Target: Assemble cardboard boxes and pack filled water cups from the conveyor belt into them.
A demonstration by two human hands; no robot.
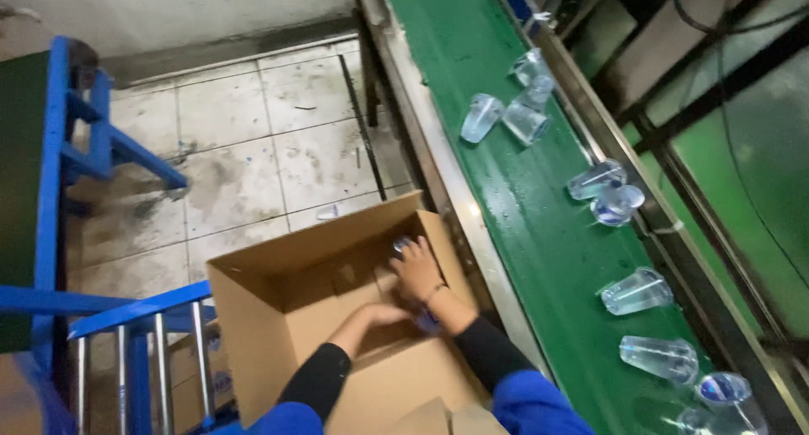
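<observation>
Partly hidden cups (404, 245), both hands (416, 271) in box (253, 317)

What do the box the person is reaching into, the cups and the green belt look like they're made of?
Box: corrugated cardboard, matte brown, with folded flaps. Cups: clear, glossy, probably thin plastic; the belt shows through them. Belt: a smooth green sheet with a wet-looking sheen, perhaps rubber or plastic; its side rails look like dull grey metal.

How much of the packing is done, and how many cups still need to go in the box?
Barely begun: the cardboard box looks mostly empty. Both hands, right hand and left hand, are inside placing cups. About ten sealed cups still lie on the green belt.
</observation>
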